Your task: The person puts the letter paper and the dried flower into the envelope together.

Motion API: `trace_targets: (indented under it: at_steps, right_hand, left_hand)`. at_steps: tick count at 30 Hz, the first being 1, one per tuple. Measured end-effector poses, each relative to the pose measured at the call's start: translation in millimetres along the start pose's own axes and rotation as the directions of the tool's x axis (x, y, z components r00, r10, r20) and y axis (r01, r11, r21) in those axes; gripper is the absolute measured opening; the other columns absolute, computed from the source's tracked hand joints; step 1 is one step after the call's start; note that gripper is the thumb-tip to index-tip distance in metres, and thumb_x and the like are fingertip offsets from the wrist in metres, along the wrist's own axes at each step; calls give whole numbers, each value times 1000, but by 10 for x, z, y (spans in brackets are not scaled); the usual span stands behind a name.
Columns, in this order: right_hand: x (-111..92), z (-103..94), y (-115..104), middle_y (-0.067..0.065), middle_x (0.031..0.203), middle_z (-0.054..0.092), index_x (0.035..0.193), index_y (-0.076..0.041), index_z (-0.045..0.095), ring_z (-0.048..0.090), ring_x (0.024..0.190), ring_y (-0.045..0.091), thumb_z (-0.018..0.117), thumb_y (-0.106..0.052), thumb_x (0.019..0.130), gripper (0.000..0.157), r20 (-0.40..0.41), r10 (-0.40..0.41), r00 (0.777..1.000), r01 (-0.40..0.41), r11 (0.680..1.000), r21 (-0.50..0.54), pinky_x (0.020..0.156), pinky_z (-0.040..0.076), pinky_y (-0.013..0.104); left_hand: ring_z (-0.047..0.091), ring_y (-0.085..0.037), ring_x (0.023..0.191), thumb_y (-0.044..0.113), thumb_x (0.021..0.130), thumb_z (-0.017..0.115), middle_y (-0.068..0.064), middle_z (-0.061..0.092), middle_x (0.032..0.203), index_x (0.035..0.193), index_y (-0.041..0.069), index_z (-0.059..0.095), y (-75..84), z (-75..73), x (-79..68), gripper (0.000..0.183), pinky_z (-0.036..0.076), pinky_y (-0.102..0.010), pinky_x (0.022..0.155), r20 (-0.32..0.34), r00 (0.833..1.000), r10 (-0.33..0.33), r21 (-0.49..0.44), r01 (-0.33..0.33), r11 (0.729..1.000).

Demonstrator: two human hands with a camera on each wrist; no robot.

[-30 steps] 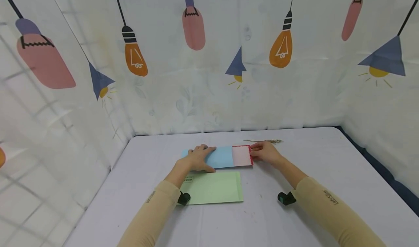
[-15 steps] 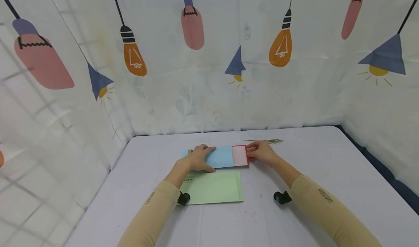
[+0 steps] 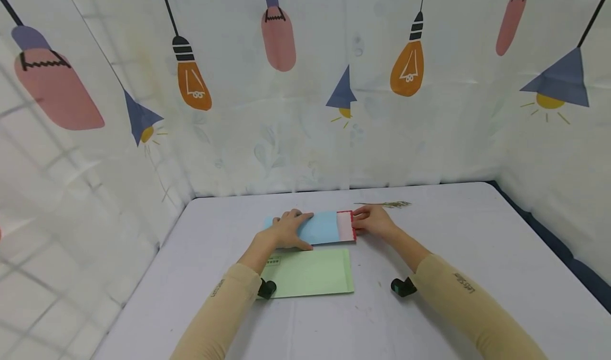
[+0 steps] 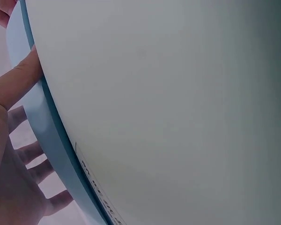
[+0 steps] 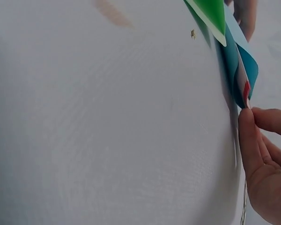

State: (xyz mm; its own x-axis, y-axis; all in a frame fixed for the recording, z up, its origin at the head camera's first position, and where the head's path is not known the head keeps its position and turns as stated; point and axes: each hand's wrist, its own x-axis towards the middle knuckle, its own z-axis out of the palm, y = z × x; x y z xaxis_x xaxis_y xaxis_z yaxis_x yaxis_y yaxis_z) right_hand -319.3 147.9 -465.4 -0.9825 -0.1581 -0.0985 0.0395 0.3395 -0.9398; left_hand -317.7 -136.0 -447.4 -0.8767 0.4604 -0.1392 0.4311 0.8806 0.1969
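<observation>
A light blue envelope lies crosswise on the table, its right end gaping around a pale pink card with a red border. My left hand holds the envelope's left part, thumb along the near edge and fingers over the far side. In the left wrist view, the thumb presses on the blue edge. At the card's right end, my right hand pinches the red border between thumb and fingers. The right wrist view shows the card between the envelope's two curved blue layers. The card's left part is hidden inside.
Just in front of the blue envelope lies a pale green envelope with a small printed box at its upper left. A dried grass sprig rests behind my right hand. The white table meets a patterned cloth wall at the back.
My right hand has moved left with the card, and less of the pink card shows outside the blue envelope. The left hand keeps its place on the envelope.
</observation>
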Motion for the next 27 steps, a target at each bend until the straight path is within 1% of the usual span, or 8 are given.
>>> trace_targets:
  at_steps: [7,16,18,24,27]
  right_hand:
    - [21,45,4,12,96,66,115,1,64,67,72,19,74,-6,84,34,-13,-1,1000,1,998,-58,69,55,30]
    - [40,108,-14,13,95,65,116,3,64,67,73,19,75,-3,81,37,4,14,1000,-14,1000,-28,69,55,30]
    - [35,127,-21,12,95,65,116,2,64,67,73,19,75,-4,82,37,7,13,1000,-13,999,-40,70,55,30]
    - [30,182,-41,13,95,65,115,2,64,67,74,20,76,-2,81,37,14,5,1000,-4,1000,-22,70,55,31]
    - [31,202,-54,13,95,65,116,3,63,67,74,20,76,-2,81,38,17,-2,1000,2,1000,-13,70,55,31]
  left_hand:
    - [34,-30,129,61,72,75,-8,34,144,152,28,30,11,-27,-15,98,30,-54,95,4,1000,10,-11,-10,1000]
    - [34,-29,130,61,72,75,-7,34,145,152,29,29,26,-37,-35,97,29,-54,97,10,1000,2,-9,-2,1000]
    - [33,-29,131,61,72,75,-8,33,146,152,29,29,26,-38,-38,97,29,-55,98,11,1000,0,-10,0,1000]
    - [32,-30,132,62,73,74,-7,31,147,152,30,28,26,-40,-39,97,29,-55,98,24,1000,-17,-14,18,1000]
    - [32,-29,131,62,72,75,-7,32,147,152,30,29,29,-42,-42,97,29,-55,98,20,1000,-19,-14,19,1000]
